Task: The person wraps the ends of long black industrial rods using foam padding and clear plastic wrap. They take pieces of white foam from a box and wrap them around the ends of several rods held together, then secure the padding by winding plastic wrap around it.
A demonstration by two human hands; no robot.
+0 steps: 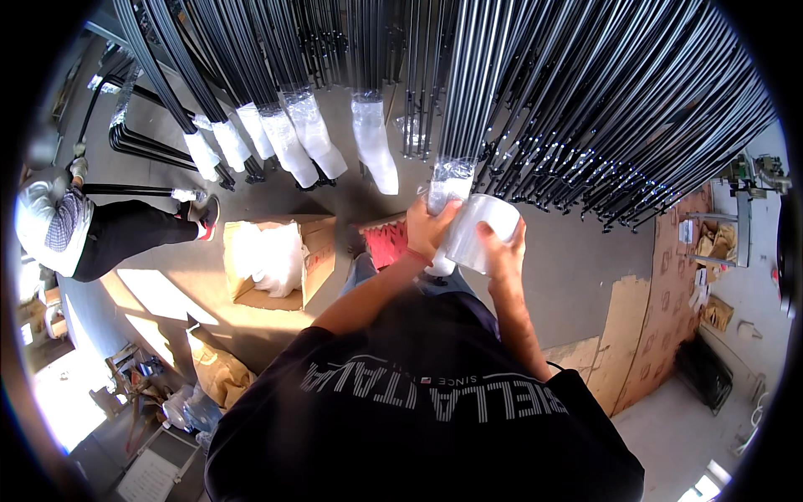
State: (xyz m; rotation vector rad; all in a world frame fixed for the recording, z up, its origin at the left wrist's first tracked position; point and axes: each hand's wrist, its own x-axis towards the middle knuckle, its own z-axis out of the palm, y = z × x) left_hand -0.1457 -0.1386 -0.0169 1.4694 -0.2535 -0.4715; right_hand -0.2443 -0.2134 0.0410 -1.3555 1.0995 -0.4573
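A bundle of long black metal rods (462, 109) comes down in front of me, its near end covered by a white wrapping sleeve (452, 170). My left hand (430, 226) is closed around the lower part of that sleeve. In my right hand (504, 249) is a roll of clear stretch film (483, 227), gripped by its side and tilted against the bundle. The two hands are close together, the roll lying between them. Part of the sleeve is hidden behind my left hand and the roll.
Several rod bundles with white wrapped ends (374, 146) hang to the left. Bare black rods (602, 125) fill the right. An open cardboard box (318, 259) holds white bags (268, 258). At far left another person (63, 222) handles rods. Cardboard sheets (623, 335) lie at right.
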